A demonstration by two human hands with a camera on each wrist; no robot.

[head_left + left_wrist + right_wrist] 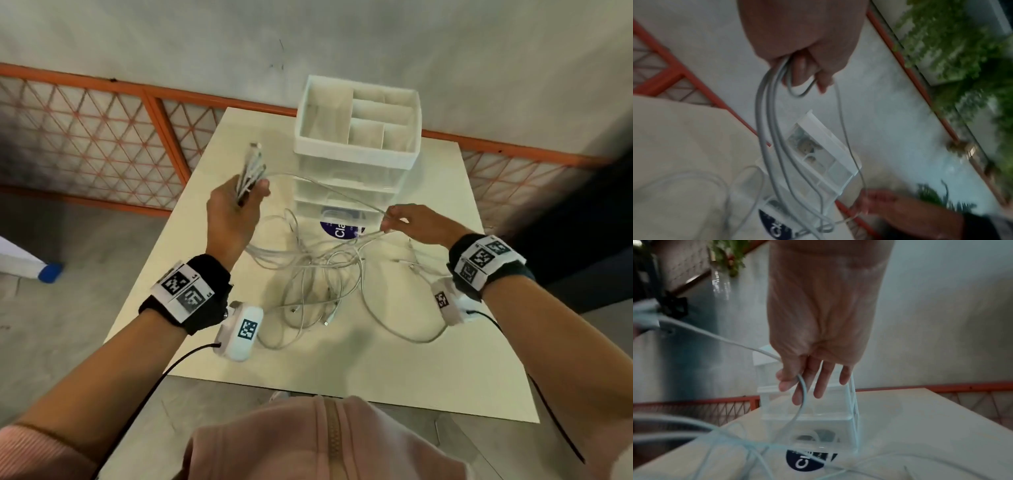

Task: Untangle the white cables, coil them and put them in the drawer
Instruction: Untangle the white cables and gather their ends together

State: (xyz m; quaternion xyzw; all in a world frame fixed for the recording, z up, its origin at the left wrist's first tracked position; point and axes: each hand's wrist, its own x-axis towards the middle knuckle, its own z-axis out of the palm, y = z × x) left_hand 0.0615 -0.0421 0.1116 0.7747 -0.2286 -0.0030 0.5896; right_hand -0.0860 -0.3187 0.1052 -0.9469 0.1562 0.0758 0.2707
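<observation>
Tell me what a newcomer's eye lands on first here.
The tangle of white cables sprawled mid-table, in front of the clear drawer unit. Above it, the left hand holds a gathered bunch of cable, while the right hand pinches a single strand stretched between the two.

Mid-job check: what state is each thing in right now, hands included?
left hand: grips a bunch of cable loops
right hand: pinches one strand
cables: mostly still tangled on the table
drawer unit: drawers closed, top tray empty
</observation>
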